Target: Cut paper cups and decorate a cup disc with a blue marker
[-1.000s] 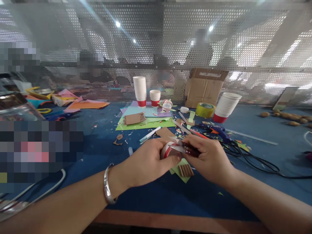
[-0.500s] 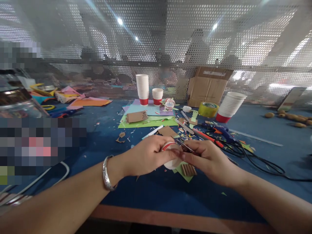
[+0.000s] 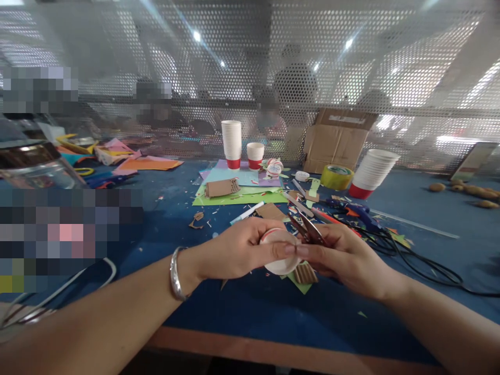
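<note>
My left hand (image 3: 240, 249) is closed round a small white paper cup (image 3: 278, 254) with a red band, held on its side above the blue table (image 3: 250, 307). My right hand (image 3: 344, 255) grips a pair of scissors (image 3: 307, 229) whose blades point up and left beside the cup. Just under the hands lie a piece of corrugated cardboard (image 3: 304, 273) and a green paper scrap (image 3: 297, 283). A silver bangle (image 3: 175, 273) circles my left wrist.
Behind the hands lie coloured paper sheets (image 3: 238, 195), two stacks of cups (image 3: 232, 143) (image 3: 369, 172), one single cup (image 3: 255, 155), a yellow tape roll (image 3: 336, 176), a glue gun (image 3: 357, 211) with black cables (image 3: 414, 255) and a cardboard box (image 3: 338, 138). A perforated metal screen (image 3: 250, 73) closes the far side.
The cup has turned in my left hand so its white bottom shows. The scissors have lifted and tilted upright. The view has shifted slightly.
</note>
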The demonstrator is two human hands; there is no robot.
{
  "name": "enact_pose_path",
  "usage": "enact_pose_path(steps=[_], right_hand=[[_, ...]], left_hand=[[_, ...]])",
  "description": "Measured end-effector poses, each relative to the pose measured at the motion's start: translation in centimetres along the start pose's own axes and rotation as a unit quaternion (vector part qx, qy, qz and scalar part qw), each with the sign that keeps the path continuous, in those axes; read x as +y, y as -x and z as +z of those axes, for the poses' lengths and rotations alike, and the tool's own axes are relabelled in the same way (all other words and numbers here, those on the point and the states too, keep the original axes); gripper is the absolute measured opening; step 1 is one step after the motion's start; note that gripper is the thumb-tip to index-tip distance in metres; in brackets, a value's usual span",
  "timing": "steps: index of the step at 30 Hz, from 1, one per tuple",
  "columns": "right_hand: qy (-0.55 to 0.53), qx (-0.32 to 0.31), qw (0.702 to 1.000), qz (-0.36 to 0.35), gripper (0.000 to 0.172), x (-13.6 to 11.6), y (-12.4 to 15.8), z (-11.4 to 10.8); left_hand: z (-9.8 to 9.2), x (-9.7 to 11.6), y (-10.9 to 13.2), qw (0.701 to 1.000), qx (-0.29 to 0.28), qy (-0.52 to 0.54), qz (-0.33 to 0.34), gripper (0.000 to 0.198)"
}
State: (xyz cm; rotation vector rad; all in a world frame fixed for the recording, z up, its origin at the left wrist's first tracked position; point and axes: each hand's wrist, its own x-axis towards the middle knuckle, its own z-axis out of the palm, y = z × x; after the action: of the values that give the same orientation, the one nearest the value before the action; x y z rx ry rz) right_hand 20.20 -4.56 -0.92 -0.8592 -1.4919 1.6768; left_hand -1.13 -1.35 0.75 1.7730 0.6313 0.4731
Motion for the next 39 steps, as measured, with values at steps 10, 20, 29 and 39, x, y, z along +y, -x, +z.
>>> enact_pose_path(steps=[10,20,29,39], right_hand=[[0.043,-0.029,0.999,-0.005,0.032,-0.8,0.7,0.3],[0.048,-0.027,0.998,-0.011,0.029,-0.3,0.4,-0.5],[0.304,0.069,0.941,-0.135,0.039,-1.7,0.6,-0.8],[0.425,0.156,0.881,-0.139,0.041,-1.1,0.9,-0.5]], left_hand=[[-0.5,-0.4,0.0,0.996,-0.083,0.031,0.01,0.027],[0.0,-1.1,-0.4,0.998,-0.024,0.008,0.053,0.025],[0.3,-0.8,-0.6,0.987,0.104,-0.079,0.095,0.026],[0.5,-0.4,-0.8,0.975,0.204,0.0,0.091,0.027]])
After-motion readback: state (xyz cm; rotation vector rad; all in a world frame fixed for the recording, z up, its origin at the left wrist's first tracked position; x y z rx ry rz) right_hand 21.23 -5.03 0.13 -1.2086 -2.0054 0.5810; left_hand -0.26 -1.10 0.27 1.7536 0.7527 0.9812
